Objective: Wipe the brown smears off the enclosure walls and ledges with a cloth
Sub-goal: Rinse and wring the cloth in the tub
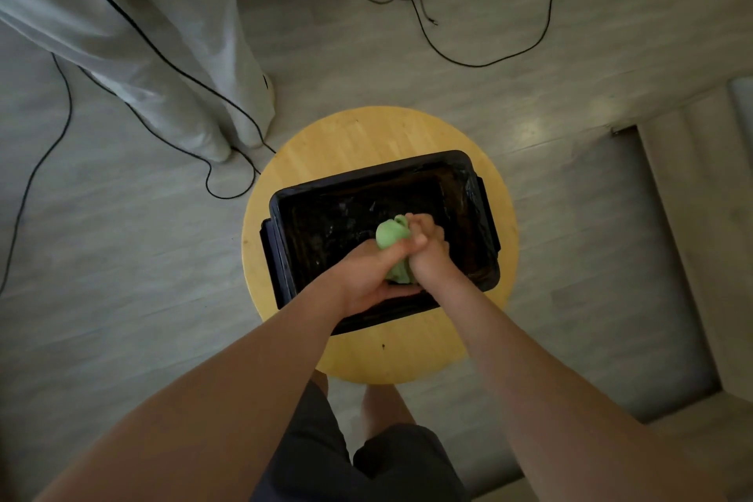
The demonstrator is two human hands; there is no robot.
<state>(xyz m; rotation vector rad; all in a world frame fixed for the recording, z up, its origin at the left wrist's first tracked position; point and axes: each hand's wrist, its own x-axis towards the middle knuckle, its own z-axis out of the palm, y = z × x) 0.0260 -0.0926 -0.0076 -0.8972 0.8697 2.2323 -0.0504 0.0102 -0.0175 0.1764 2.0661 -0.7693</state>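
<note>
A rectangular black plastic enclosure [468, 192] stood on a round light wooden stool top [346, 143], and both hands were over its near part. The left hand [366, 273] and the right hand [428, 253] were pressed together around a crumpled light green cloth [389, 234]; the fingers of both were curled and clamped on it, so that only a bunched end came out above them and a small fold showed below. It looked as if the person was gathering or wringing the cloth, not yet rubbing a wall. The inside of the enclosure was dark and shiny, and I could not tell where the brown smears were. To do this step well, I judged it best to fold the cloth to a clean flat pad, keep one hand on the rim so the enclosure would not slide on the stool, and rub along each wall and ledge with firm, overlapping strokes.
</note>
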